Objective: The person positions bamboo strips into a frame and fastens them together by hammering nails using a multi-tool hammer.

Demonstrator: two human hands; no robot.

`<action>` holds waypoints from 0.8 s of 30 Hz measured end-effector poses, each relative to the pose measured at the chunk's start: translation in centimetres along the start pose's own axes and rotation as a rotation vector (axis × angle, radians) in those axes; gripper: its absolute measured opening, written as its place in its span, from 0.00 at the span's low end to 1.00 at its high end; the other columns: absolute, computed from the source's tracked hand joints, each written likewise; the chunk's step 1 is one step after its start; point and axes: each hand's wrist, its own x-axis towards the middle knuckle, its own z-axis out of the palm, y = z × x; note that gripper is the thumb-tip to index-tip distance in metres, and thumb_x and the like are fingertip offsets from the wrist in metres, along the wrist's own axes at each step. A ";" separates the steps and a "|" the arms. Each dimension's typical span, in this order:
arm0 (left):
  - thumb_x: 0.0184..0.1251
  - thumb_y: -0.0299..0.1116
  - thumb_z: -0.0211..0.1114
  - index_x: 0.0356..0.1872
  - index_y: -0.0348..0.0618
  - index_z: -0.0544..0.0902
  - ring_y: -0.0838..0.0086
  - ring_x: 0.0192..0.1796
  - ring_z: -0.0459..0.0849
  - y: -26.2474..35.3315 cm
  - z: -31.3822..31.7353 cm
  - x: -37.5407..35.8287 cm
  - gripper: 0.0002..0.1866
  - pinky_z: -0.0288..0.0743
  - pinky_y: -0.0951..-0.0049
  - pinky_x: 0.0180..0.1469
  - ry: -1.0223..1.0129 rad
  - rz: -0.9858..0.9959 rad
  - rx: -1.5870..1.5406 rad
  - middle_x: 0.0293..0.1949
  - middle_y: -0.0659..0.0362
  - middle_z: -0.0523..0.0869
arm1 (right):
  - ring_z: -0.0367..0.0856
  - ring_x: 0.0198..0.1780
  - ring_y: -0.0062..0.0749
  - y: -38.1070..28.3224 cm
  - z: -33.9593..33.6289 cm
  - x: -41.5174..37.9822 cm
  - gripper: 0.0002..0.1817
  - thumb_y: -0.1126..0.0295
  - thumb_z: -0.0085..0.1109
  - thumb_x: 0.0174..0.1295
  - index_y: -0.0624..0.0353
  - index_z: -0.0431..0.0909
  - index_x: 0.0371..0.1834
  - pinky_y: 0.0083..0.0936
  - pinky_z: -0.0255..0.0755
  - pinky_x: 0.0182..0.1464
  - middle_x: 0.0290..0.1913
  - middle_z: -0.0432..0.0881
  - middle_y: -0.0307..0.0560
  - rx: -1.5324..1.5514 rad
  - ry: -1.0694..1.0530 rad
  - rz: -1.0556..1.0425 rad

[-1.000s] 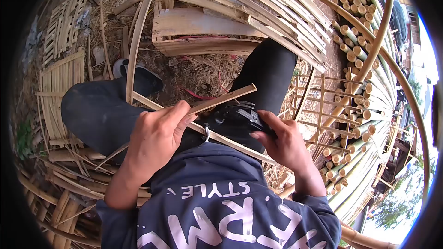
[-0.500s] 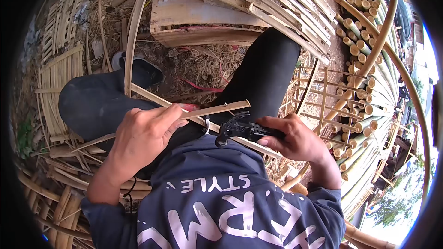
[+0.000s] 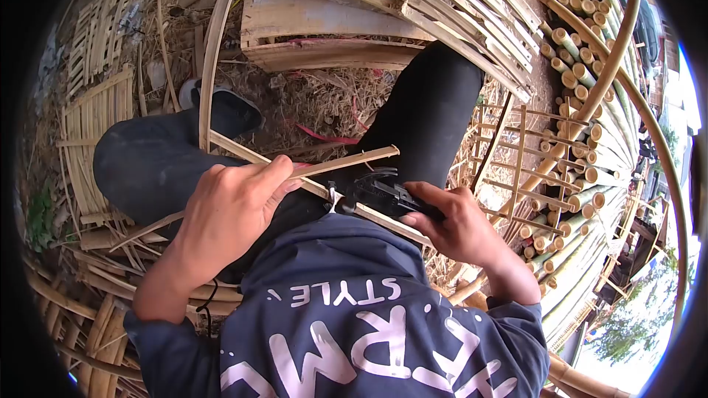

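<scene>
Left fingers (image 3: 276, 170) pinched on strip (image 3: 346, 163), right fingers (image 3: 430, 193) wrapped round tool (image 3: 396, 197); best grip firmly, as strip's free end juts well past left fingers.

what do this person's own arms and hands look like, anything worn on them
Navy sleeves end near the elbows, matching a shirt with white lettering. Below them the forearms are bare. Neither the left hand nor the right hand wears a glove; no watch shows.
</scene>
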 end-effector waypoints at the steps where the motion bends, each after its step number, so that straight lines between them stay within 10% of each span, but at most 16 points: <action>1: 0.69 0.33 0.67 0.41 0.39 0.80 0.52 0.30 0.86 -0.1 0.0 0.0 0.09 0.77 0.57 0.28 -0.026 0.006 -0.014 0.28 0.51 0.86 | 0.74 0.20 0.25 1.9 -0.3 0.2 0.22 0.57 0.62 0.72 0.66 0.77 0.56 0.23 0.66 0.21 0.21 0.76 0.40 0.699 -0.333 0.239; 4: 0.69 0.33 0.67 0.41 0.39 0.80 0.52 0.30 0.86 0.2 -0.9 0.3 0.08 0.78 0.57 0.29 -0.041 0.033 -0.038 0.28 0.51 0.86 | 0.62 0.22 0.11 5.7 0.6 0.3 0.21 0.56 0.60 0.74 0.65 0.78 0.56 0.12 0.55 0.23 0.21 0.70 0.35 1.625 -0.896 0.286; 7: 0.69 0.33 0.67 0.40 0.39 0.79 0.53 0.30 0.86 0.0 -0.5 0.2 0.08 0.78 0.57 0.29 0.000 0.014 -0.015 0.28 0.51 0.86 | 0.71 0.19 0.20 3.1 -0.8 0.6 0.21 0.58 0.62 0.73 0.67 0.77 0.56 0.18 0.63 0.22 0.21 0.76 0.43 1.078 -0.543 0.333; 9: 0.70 0.33 0.67 0.39 0.39 0.79 0.53 0.30 0.86 -0.2 0.2 0.0 0.08 0.78 0.58 0.28 0.036 -0.023 0.011 0.27 0.52 0.86 | 0.86 0.30 0.60 -0.4 0.4 0.3 0.23 0.65 0.67 0.66 0.65 0.74 0.60 0.43 0.78 0.32 0.32 0.84 0.63 -0.047 0.028 0.009; 12: 0.70 0.33 0.66 0.39 0.39 0.79 0.54 0.28 0.86 -0.3 0.7 0.1 0.08 0.77 0.58 0.27 0.087 -0.032 0.096 0.26 0.52 0.85 | 0.84 0.23 0.44 0.8 2.8 0.0 0.24 0.65 0.66 0.68 0.70 0.74 0.60 0.32 0.73 0.25 0.27 0.82 0.58 -0.230 0.208 -0.076; 15: 0.70 0.34 0.67 0.38 0.39 0.78 0.55 0.27 0.85 -1.0 1.4 0.1 0.09 0.76 0.59 0.26 0.095 -0.007 0.082 0.24 0.52 0.84 | 0.69 0.16 0.23 2.9 1.7 0.7 0.25 0.55 0.60 0.74 0.67 0.73 0.60 0.23 0.61 0.16 0.21 0.75 0.43 1.150 -0.431 0.358; 17: 0.71 0.34 0.66 0.38 0.40 0.78 0.54 0.26 0.85 -0.2 0.6 0.4 0.09 0.76 0.59 0.26 0.118 0.016 0.047 0.24 0.52 0.83 | 0.58 0.17 0.10 4.6 3.4 0.2 0.28 0.48 0.58 0.73 0.67 0.76 0.56 0.13 0.47 0.15 0.20 0.70 0.41 1.848 -0.768 0.266; 19: 0.70 0.33 0.66 0.38 0.39 0.77 0.52 0.27 0.85 0.2 0.4 0.1 0.09 0.76 0.58 0.26 0.116 0.000 0.011 0.25 0.51 0.84 | 0.59 0.17 0.11 4.4 3.5 0.1 0.26 0.51 0.59 0.74 0.69 0.76 0.55 0.14 0.50 0.16 0.22 0.72 0.37 1.742 -0.653 0.218; 21: 0.69 0.30 0.66 0.39 0.37 0.77 0.48 0.30 0.83 -0.2 0.5 0.2 0.08 0.74 0.56 0.27 0.107 -0.030 -0.007 0.28 0.49 0.84 | 0.71 0.15 0.25 2.4 2.6 0.6 0.23 0.58 0.63 0.72 0.69 0.75 0.56 0.23 0.62 0.17 0.22 0.78 0.43 0.809 -0.184 0.133; 23: 0.70 0.30 0.66 0.39 0.37 0.77 0.48 0.30 0.84 -0.8 1.3 0.2 0.08 0.73 0.55 0.28 0.064 -0.073 0.049 0.27 0.48 0.84 | 0.86 0.32 0.61 0.9 3.9 0.9 0.22 0.66 0.67 0.66 0.66 0.75 0.59 0.41 0.77 0.29 0.27 0.81 0.64 -0.158 0.274 -0.035; 24: 0.70 0.30 0.65 0.38 0.37 0.77 0.48 0.30 0.84 -1.0 1.6 0.4 0.08 0.73 0.54 0.28 0.041 -0.086 0.077 0.27 0.48 0.84 | 0.87 0.31 0.50 0.9 4.3 0.7 0.22 0.66 0.66 0.67 0.68 0.75 0.59 0.35 0.77 0.30 0.30 0.84 0.60 -0.168 0.259 0.005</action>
